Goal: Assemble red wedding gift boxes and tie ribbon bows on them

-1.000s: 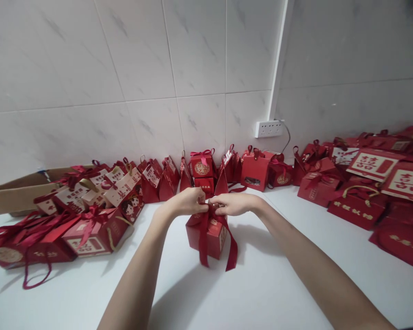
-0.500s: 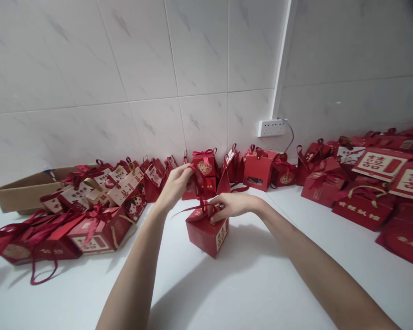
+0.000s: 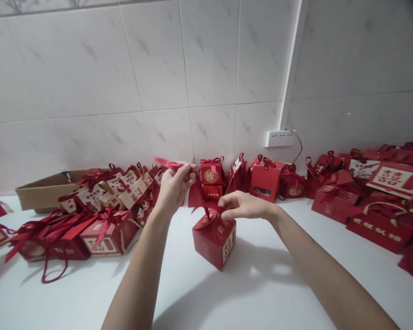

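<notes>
A small red box (image 3: 213,240) with a cream label on one side stands on the white table (image 3: 261,293). My left hand (image 3: 177,185) is raised above and left of it, fingers pinched on a red ribbon (image 3: 167,163) whose loose end sticks out to the left. Close to the box's top, my right hand (image 3: 239,205) has its thumb and fingers closed on the ribbon by the lid. Part of the ribbon between the hands is hard to separate from the red boxes behind.
Red gift boxes with ribbons (image 3: 105,233) lie on the left, before a cardboard box (image 3: 37,195). More red boxes (image 3: 266,181) line the tiled wall, below a socket strip (image 3: 279,139). A pile of red boxes (image 3: 375,233) fills the right side.
My left hand has turned, and the ribbon's end now points left above it. My right hand has risen slightly off the lid, exposing more of the box top. The view has shifted a little.
</notes>
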`<state>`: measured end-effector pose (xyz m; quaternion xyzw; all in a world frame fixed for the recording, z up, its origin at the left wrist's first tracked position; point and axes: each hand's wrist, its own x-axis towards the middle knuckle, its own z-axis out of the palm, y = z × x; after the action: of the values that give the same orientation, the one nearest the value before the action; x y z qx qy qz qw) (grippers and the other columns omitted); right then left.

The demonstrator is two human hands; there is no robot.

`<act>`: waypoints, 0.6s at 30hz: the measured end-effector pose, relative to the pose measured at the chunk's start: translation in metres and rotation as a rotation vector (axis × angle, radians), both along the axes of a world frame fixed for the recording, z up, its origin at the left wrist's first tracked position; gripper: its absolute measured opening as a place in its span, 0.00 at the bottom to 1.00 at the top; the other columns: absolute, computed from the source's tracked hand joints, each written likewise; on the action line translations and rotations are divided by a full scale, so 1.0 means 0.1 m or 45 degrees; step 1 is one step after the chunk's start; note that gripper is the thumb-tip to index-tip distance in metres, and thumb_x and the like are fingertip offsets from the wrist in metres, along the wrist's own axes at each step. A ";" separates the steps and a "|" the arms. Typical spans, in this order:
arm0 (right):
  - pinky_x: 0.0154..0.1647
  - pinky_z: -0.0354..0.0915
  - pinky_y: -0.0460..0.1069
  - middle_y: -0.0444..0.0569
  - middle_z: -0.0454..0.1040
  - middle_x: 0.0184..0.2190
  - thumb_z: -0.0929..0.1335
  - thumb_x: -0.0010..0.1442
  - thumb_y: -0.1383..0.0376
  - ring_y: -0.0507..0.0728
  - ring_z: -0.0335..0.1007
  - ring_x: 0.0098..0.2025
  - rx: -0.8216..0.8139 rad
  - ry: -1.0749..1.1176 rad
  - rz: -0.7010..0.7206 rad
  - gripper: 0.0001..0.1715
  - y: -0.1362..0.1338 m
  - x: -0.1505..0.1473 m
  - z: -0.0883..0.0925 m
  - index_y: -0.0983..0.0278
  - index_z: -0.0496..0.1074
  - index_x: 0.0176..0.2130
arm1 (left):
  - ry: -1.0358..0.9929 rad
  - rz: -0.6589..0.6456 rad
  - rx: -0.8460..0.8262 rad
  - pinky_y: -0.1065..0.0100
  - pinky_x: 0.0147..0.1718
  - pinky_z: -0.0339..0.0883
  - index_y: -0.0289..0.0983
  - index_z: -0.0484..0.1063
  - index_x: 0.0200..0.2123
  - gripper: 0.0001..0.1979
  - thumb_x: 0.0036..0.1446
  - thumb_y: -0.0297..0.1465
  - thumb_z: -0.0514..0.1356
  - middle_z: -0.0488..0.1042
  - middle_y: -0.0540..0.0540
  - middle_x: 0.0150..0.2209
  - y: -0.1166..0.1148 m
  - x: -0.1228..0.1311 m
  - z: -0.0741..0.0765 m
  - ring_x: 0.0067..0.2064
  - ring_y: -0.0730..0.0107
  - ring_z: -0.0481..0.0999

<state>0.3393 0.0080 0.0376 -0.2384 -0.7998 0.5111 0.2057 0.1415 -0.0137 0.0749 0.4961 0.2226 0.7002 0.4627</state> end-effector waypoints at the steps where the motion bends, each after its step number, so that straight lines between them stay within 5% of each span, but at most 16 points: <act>1: 0.29 0.56 0.44 0.41 0.67 0.25 0.72 0.48 0.60 0.47 0.60 0.27 -0.047 0.053 0.011 0.13 0.00 0.01 0.00 0.67 0.69 0.30 | 0.016 0.029 0.010 0.81 0.22 0.63 0.33 0.68 0.27 0.12 0.42 0.32 0.68 0.72 0.50 0.27 0.00 0.00 0.00 0.23 0.83 0.68; 6: 0.28 0.56 0.43 0.42 0.68 0.24 0.73 0.48 0.59 0.46 0.59 0.26 -0.125 0.274 0.007 0.15 0.01 0.03 0.01 0.68 0.72 0.30 | 0.210 0.166 0.018 0.80 0.26 0.65 0.34 0.73 0.35 0.12 0.47 0.34 0.66 0.67 0.54 0.23 0.00 -0.01 -0.04 0.25 0.84 0.68; 13: 0.39 0.68 0.49 0.45 0.75 0.29 0.74 0.48 0.56 0.51 0.72 0.32 -0.195 0.691 -0.277 0.18 0.07 -0.04 -0.03 0.66 0.74 0.34 | 0.194 0.055 -0.022 0.67 0.46 0.68 0.36 0.70 0.43 0.21 0.42 0.25 0.66 0.75 0.43 0.43 0.05 -0.03 -0.13 0.43 0.67 0.77; 18: 0.35 0.71 0.50 0.43 0.73 0.25 0.76 0.44 0.57 0.52 0.73 0.28 -0.177 0.949 -0.361 0.17 0.08 -0.05 0.01 0.65 0.72 0.29 | 0.474 0.199 -0.064 0.72 0.26 0.68 0.32 0.71 0.37 0.13 0.53 0.36 0.60 0.77 0.43 0.31 0.10 -0.04 -0.15 0.26 0.72 0.75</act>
<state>0.3340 0.0160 0.0385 -0.1580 -0.5931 0.5820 0.5335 0.1371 -0.0038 0.0603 0.5865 0.3596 0.6244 0.3699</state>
